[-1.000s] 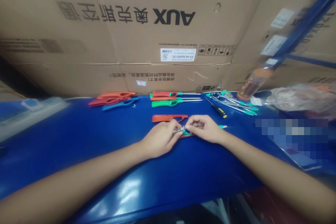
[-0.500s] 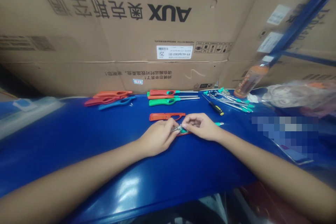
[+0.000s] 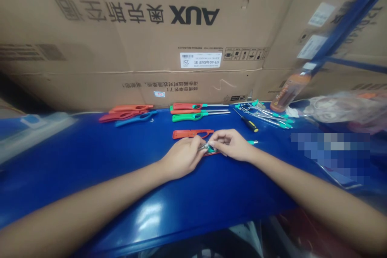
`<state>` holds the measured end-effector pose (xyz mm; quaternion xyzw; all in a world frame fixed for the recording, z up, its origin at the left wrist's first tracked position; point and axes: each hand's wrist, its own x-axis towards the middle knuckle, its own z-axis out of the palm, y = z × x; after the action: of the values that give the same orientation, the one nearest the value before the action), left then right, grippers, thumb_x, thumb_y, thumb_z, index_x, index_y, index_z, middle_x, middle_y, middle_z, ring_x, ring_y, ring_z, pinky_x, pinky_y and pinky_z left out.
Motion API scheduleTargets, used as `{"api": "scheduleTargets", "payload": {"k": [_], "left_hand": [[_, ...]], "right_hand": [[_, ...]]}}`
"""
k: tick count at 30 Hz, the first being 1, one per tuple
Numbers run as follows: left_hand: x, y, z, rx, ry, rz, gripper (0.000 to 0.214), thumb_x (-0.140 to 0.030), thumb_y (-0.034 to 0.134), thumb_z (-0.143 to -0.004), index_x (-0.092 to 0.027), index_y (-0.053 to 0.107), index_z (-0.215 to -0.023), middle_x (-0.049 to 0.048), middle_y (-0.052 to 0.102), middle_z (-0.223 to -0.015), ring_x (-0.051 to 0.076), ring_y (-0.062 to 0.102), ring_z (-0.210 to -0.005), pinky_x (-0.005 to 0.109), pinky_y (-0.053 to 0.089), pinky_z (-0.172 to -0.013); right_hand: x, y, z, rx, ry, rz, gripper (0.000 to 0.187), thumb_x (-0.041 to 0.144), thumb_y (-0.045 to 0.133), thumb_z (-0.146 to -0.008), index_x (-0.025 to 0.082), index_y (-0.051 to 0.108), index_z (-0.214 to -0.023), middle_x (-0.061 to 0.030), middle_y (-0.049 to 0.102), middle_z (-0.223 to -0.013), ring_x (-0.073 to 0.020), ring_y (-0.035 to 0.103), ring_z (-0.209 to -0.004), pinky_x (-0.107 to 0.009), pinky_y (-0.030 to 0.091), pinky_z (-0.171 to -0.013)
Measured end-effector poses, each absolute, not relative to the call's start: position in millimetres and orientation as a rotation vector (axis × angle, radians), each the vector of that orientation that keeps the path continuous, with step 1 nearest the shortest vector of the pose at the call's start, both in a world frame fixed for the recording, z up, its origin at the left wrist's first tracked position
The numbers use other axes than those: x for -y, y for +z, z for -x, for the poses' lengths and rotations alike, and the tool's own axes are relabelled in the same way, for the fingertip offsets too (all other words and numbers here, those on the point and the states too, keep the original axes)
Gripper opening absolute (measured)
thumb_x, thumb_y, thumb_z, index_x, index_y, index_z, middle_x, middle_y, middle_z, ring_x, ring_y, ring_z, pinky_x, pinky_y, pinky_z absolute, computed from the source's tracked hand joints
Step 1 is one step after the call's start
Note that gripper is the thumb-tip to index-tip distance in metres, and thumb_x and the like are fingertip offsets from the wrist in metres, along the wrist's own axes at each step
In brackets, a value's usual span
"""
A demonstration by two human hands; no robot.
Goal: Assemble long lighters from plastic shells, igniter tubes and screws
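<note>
My left hand [image 3: 185, 158] is closed, thumb and forefinger pinching a small silvery lighter part [image 3: 203, 146]. My right hand [image 3: 231, 145] meets it from the right, its fingertips pinched at the same spot; what they grip is too small to tell. Beneath the fingers lies a gas lighter [image 3: 211, 152] with an orange-red shell and teal inside, mostly covered by my hands. Its teal tip [image 3: 252, 142] shows beyond my right hand. Just behind my hands, a loose orange lighter shell half [image 3: 188, 134] rests on the blue table [image 3: 127, 201].
Farther back lie several orange, red and blue handle shells [image 3: 130, 113], lighters with metal tubes [image 3: 186, 117], a yellow-black screwdriver [image 3: 250, 124] and a heap of teal-ended tubes [image 3: 270, 117]. An orange drink bottle [image 3: 289, 92] leans near a large cardboard box [image 3: 136, 48].
Both hands stay over the lighter, still pinching at the same spot. The fingers shift only slightly, and the camera view has moved a little.
</note>
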<state>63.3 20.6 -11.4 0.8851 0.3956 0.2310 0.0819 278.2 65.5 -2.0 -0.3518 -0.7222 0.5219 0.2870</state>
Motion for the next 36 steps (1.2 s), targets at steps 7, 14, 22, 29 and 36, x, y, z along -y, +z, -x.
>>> {"api": "scheduleTargets", "payload": {"k": [7, 14, 22, 29, 36], "left_hand": [[-20.4, -8.0, -64.6, -1.247, 0.678, -2.558, 0.009, -0.030, 0.043, -0.102, -0.021, 0.046, -0.100, 0.0099, 0.072, -0.102, 0.027, 0.069, -0.091, 0.039, 0.053, -0.077], [-20.0, -7.5, -64.1, -1.218, 0.681, -2.554, 0.013, -0.033, 0.041, -0.103, -0.021, 0.045, -0.098, 0.0096, 0.072, -0.099, 0.025, 0.069, -0.086, 0.037, 0.053, -0.074], [-21.1, -8.9, -63.7, -1.189, 0.608, -2.636, 0.013, -0.032, 0.038, -0.104, -0.021, 0.043, -0.099, 0.0099, 0.072, -0.097, 0.026, 0.069, -0.085, 0.038, 0.052, -0.073], [-20.5, -8.7, -65.2, -1.219, 0.550, -2.680, 0.017, -0.034, 0.035, -0.104, -0.021, 0.042, -0.097, 0.0112, 0.072, -0.094, 0.027, 0.069, -0.083, 0.038, 0.052, -0.072], [-20.1, -8.6, -64.9, -1.235, 0.582, -2.621, 0.014, -0.033, 0.039, -0.104, -0.020, 0.044, -0.099, 0.0110, 0.072, -0.099, 0.027, 0.069, -0.088, 0.039, 0.053, -0.074]], "right_hand": [[-75.8, 8.1, -286.3, 2.012, 1.365, 0.891, 0.042, 0.057, 0.076, -0.077, 0.015, 0.071, -0.081, -0.0015, 0.065, -0.071, -0.0107, 0.054, -0.061, -0.025, 0.045, -0.058], [-71.4, -2.3, -284.0, 1.974, 1.284, 0.915, 0.043, 0.059, 0.072, -0.079, 0.016, 0.068, -0.082, -0.0012, 0.064, -0.071, -0.0122, 0.054, -0.063, -0.027, 0.045, -0.061], [-69.4, -4.8, -281.1, 1.922, 1.334, 0.924, 0.043, 0.058, 0.075, -0.075, 0.016, 0.068, -0.080, -0.0023, 0.067, -0.072, -0.0125, 0.057, -0.062, -0.027, 0.048, -0.061], [-71.4, -9.0, -282.4, 1.884, 1.407, 0.919, 0.045, 0.060, 0.077, -0.074, 0.016, 0.069, -0.079, -0.0042, 0.072, -0.075, -0.0129, 0.062, -0.063, -0.027, 0.050, -0.062], [-73.1, -5.5, -285.6, 1.875, 1.444, 0.901, 0.043, 0.057, 0.079, -0.072, 0.015, 0.067, -0.077, -0.0021, 0.069, -0.071, -0.0110, 0.059, -0.060, -0.026, 0.047, -0.060]]}}
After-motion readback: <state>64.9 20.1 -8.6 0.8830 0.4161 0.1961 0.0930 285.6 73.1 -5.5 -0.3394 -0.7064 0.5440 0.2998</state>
